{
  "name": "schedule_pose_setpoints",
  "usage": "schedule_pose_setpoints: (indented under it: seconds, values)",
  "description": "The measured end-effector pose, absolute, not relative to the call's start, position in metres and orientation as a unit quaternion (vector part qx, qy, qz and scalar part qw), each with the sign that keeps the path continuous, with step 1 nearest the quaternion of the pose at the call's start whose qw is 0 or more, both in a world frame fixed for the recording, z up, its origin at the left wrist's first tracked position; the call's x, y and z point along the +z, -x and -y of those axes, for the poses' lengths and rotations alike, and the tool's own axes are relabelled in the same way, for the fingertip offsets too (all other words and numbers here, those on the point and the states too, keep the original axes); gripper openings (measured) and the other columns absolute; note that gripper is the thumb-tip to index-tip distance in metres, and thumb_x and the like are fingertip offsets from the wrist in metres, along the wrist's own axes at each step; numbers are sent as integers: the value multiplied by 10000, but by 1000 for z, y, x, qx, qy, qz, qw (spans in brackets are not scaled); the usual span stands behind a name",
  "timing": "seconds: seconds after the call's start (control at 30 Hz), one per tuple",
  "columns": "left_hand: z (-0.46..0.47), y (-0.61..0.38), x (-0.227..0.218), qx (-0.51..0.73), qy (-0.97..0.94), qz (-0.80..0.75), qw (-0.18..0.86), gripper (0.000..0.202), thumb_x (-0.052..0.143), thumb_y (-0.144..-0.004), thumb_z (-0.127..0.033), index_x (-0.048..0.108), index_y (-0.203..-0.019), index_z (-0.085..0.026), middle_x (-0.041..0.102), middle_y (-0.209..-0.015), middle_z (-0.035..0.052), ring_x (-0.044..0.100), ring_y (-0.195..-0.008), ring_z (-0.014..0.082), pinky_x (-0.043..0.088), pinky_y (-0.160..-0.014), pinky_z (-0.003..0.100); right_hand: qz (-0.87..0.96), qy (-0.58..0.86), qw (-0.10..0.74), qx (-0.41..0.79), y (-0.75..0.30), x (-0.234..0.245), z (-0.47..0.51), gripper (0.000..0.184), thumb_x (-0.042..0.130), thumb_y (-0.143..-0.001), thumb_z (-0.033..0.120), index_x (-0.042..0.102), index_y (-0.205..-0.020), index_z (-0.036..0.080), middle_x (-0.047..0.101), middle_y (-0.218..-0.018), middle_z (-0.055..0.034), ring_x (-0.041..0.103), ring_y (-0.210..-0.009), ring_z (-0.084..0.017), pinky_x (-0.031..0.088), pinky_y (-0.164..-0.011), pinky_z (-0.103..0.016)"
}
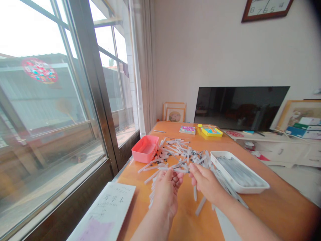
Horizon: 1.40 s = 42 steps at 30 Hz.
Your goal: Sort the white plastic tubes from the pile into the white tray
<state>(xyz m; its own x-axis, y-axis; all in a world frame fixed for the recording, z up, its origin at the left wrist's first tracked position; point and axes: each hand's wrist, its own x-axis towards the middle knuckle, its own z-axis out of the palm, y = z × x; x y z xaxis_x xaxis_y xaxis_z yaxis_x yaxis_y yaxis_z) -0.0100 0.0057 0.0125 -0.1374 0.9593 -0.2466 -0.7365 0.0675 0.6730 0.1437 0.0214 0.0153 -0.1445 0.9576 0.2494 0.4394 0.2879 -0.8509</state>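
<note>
My left hand (167,189) and my right hand (204,180) meet over an orange wooden table (276,207). Together they pinch the ends of one thin white tube (181,170) held level between their fingertips. Under and beyond the hands lies a loose pile of white tubes and small dark parts (175,152). A white tray (253,189) holding grey tubes laid side by side sits just right of my right hand. A pink plastic box (145,149) stands at the left of the pile.
A writing workbook (110,207) lies at the table's near left corner. Small colourful books (187,130) and a yellow box (212,131) sit at the far end. A big window runs along the left; a dark television (240,107) stands on a white cabinet behind.
</note>
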Motion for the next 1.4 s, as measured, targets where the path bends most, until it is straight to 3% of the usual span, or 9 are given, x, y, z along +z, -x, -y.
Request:
schedule_pose_setpoints:
  seconds: [0.17,0.37,0.57,0.77,1.0,1.17,1.4]
  values:
    - [-6,10,13,668,-139,-367,633,124,710,-862,-215,595,-826,-187,687,-737,37,714,-708,158,572,-650,229,725,482,408,275,-145,17,-21,378,461,-1015,550,542,-832,229,544,-663,43,528,-629,-143,393,-605,-266]
    - [-6,9,10,666,-152,-359,635,122,720,-862,-224,607,-849,-182,703,-770,49,715,-715,161,579,-652,234,667,506,401,371,-142,14,-22,496,330,-1027,619,527,-792,229,550,-615,43,502,-511,-134,393,-542,-275]
    - [-8,10,13,664,-138,-364,638,97,668,-903,-215,608,-836,-180,696,-777,51,710,-714,157,580,-661,241,719,472,404,310,-143,22,-18,381,460,-1009,544,534,-810,228,540,-649,47,534,-621,-144,397,-604,-270]
    - [-5,10,16,661,-158,-355,642,95,669,-906,-232,628,-831,-191,718,-801,58,714,-746,166,576,-686,245,634,493,397,444,-140,18,-20,487,342,-1025,616,514,-794,223,557,-619,52,445,-466,-111,346,-511,-266]
    - [-5,9,13,660,-155,-360,641,98,706,-875,-239,635,-827,-192,713,-791,46,716,-744,163,576,-691,241,716,473,413,305,-143,22,-18,386,413,-1034,531,501,-804,235,521,-645,51,524,-619,-144,391,-615,-275]
    - [-4,7,13,668,-167,-357,631,114,708,-884,-242,631,-838,-172,708,-772,46,711,-711,148,581,-666,227,696,501,409,313,-142,20,-18,452,358,-1045,551,473,-740,238,506,-604,46,518,-582,-149,391,-608,-287]
    - [-6,10,12,672,-155,-349,635,132,727,-859,-238,620,-817,-171,713,-774,57,729,-749,170,588,-678,243,737,462,427,247,-140,17,-18,350,414,-1034,509,497,-826,240,528,-693,31,513,-661,-162,370,-635,-294]
